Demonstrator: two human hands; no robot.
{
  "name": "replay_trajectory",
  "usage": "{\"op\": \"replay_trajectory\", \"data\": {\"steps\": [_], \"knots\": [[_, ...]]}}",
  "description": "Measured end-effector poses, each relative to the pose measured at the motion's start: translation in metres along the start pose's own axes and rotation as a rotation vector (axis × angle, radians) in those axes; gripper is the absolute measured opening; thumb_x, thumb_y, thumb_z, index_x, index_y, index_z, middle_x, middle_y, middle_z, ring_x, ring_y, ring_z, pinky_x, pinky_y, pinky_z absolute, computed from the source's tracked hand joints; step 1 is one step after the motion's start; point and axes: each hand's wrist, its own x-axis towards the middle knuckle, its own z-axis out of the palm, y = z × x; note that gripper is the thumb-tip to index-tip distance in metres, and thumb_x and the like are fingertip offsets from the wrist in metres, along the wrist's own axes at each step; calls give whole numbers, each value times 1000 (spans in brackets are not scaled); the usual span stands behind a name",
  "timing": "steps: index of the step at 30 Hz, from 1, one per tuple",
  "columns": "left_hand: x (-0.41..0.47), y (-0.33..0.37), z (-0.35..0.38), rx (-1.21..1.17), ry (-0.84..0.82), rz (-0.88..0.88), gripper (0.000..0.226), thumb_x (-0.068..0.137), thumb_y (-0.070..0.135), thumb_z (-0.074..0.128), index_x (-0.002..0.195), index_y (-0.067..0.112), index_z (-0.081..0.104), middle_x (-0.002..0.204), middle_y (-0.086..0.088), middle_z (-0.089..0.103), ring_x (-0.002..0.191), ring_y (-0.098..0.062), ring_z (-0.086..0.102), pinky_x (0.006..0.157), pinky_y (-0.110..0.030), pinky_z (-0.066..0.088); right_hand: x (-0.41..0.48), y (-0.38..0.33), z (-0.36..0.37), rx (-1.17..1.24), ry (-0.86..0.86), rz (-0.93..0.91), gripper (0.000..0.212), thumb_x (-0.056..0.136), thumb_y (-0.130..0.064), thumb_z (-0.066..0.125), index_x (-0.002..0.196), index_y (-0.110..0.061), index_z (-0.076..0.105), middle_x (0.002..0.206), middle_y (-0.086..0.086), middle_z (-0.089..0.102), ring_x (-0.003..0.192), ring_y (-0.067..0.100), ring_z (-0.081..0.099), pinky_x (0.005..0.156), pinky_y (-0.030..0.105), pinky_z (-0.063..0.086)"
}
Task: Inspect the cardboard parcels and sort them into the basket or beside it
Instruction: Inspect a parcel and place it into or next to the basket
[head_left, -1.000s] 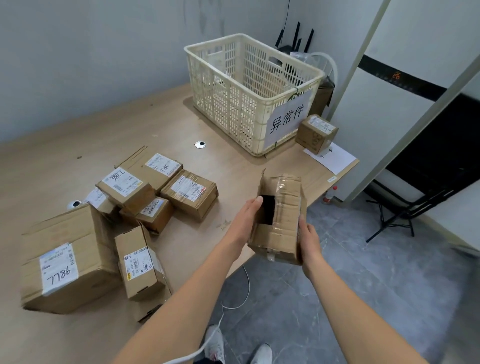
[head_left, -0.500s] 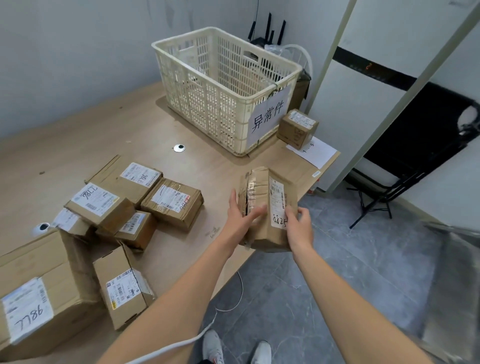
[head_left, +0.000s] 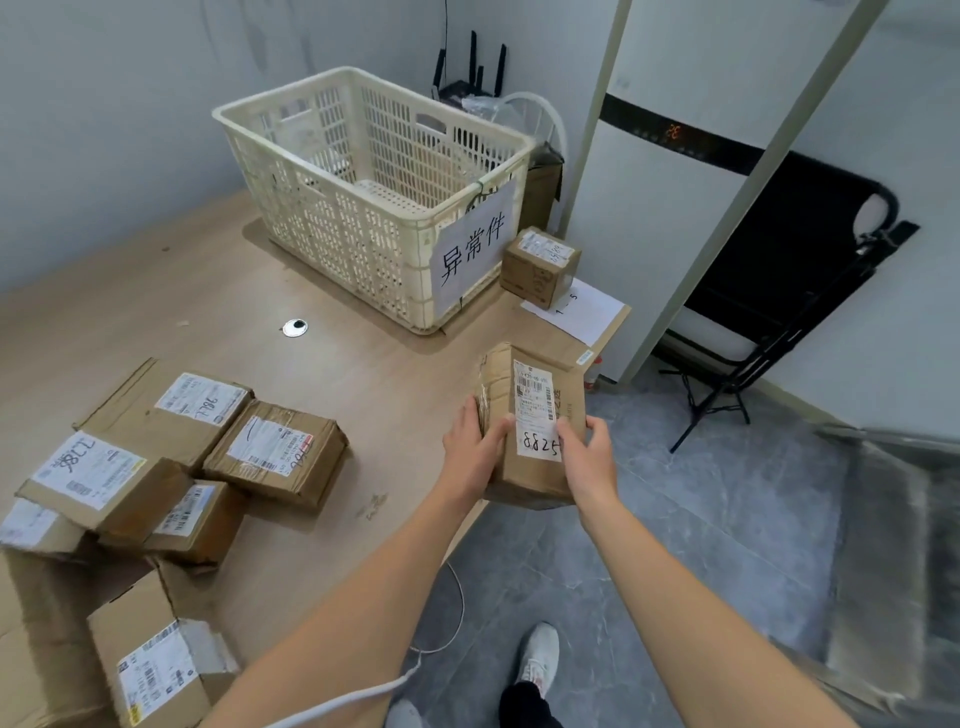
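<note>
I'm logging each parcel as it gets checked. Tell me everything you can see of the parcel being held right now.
The held parcel is a small brown cardboard box, creased and wrapped with clear tape along its left side. A white shipping label with barcodes faces the camera, with handwritten digits, seemingly 8825, at its lower end. It is held tilted above the table's edge, touching only the hands: the left hand grips its left side, the right hand its right, thumb on the label.

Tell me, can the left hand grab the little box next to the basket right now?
Probably not yet. The left hand and right hand both grip the parcel, and the little box sits farther off by the basket. Nothing blocks the way otherwise.
</note>
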Motion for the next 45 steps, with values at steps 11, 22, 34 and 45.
{"op": "replay_trajectory", "data": {"steps": [11, 22, 34, 45], "knots": [[64, 66, 78, 42, 27, -35, 120, 68, 80, 62, 168, 31, 16, 160, 3, 28, 153, -24, 25, 123, -57, 33, 123, -39, -68, 51, -110, -55, 21, 104, -43, 56, 122, -36, 50, 122, -3, 66, 111, 18, 63, 93, 41, 52], [137, 93, 114, -23, 78, -14, 82, 90, 50, 71, 160, 32, 34, 144, 1, 43, 136, -16, 43, 111, -41, 44, 211, -73, -69, 53, -122, -77, 23, 104, -38, 58, 124, -29, 55, 112, -5, 66, 110, 18, 64, 91, 38, 51], [290, 170, 111, -60, 194, 86, 97, 85, 58, 65, 166, 25, 21, 159, 2, 38, 149, -16, 35, 125, -49, 32, 343, -190, -19, -54, 19, -176, 34, 104, -43, 53, 126, -18, 54, 113, -2, 69, 104, 24, 68, 89, 44, 54], [398, 279, 17, -60, 521, 334, 91, 98, 53, 63, 168, 21, 13, 172, 2, 25, 158, -15, 21, 130, -44, 22, 394, -375, 76, 17, 32, -534, 20, 106, -36, 49, 117, -20, 54, 93, -12, 66, 79, 3, 64, 65, 22, 49]]}}
